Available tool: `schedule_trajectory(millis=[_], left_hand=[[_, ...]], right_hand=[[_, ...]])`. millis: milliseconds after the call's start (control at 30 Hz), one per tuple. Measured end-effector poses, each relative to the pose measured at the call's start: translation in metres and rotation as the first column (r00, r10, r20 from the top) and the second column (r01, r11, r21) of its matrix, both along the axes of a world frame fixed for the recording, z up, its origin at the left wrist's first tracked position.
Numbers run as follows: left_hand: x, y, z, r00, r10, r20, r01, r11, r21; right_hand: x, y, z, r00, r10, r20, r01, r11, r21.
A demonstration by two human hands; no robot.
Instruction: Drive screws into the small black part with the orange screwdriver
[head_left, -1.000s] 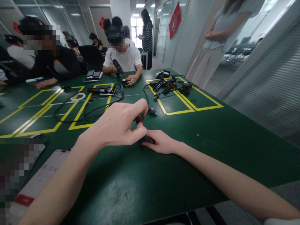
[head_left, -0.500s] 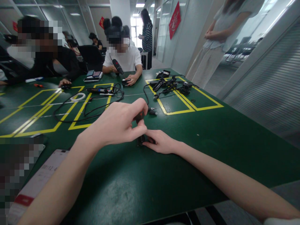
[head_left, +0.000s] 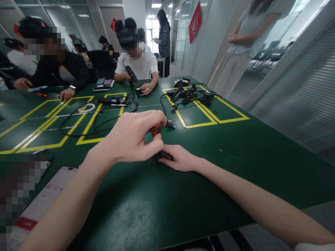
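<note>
My left hand (head_left: 131,137) pinches a small screwdriver with an orange and black handle (head_left: 156,129), held upright with its tip down. Its tip meets a small black part (head_left: 158,157) lying on the green table (head_left: 235,157). My right hand (head_left: 180,158) rests flat on the table, and its fingertips press on that black part from the right. Most of the part is hidden under my fingers.
Yellow tape boxes mark the table. A heap of black tools and cables (head_left: 191,94) lies far right, and a long black cable (head_left: 99,120) loops at the middle. A phone (head_left: 44,202) lies near left. Two seated people work opposite; a person (head_left: 243,45) stands right.
My left fingers have turned on the screwdriver, so its orange handle shows now. The person at far left has pulled one hand back along the table. My right hand has stayed put.
</note>
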State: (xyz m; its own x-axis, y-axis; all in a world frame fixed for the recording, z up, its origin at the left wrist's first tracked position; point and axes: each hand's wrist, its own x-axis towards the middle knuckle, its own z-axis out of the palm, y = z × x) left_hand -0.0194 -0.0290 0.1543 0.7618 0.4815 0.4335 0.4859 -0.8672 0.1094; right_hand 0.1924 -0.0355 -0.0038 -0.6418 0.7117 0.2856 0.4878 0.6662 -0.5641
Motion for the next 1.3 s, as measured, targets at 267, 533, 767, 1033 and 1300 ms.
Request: schedule_trajectory(millis=[267, 533, 767, 1033, 1300], left_hand=[[0.0016, -0.0014, -0.0014, 1.000, 0.028, 0.011, -0.027, 0.999, -0.030], [-0.0002, -0.0014, 0.0004, 1.000, 0.000, -0.005, 0.000, 1.000, 0.003], [0.0006, -0.0019, -0.0004, 0.999, 0.040, -0.025, -0.040, 0.999, 0.028], [0.0001, -0.0008, -0.0001, 1.000, 0.026, -0.015, -0.025, 0.999, 0.045], [0.0007, -0.0014, 0.0004, 1.000, 0.016, -0.025, -0.016, 1.000, 0.021]], right_hand=[[0.0002, -0.0015, 0.0023, 1.000, -0.009, 0.017, 0.009, 0.999, -0.034], [0.0010, 0.0000, -0.0017, 1.000, -0.005, 0.002, 0.005, 1.000, 0.007], [0.0004, -0.0003, 0.0002, 1.000, -0.005, 0.005, 0.005, 1.000, 0.001], [0.0005, -0.0002, -0.0003, 1.000, -0.005, 0.002, 0.005, 1.000, 0.002], [0.0001, -0.0002, 0.0006, 1.000, -0.008, 0.015, 0.008, 1.000, 0.003]])
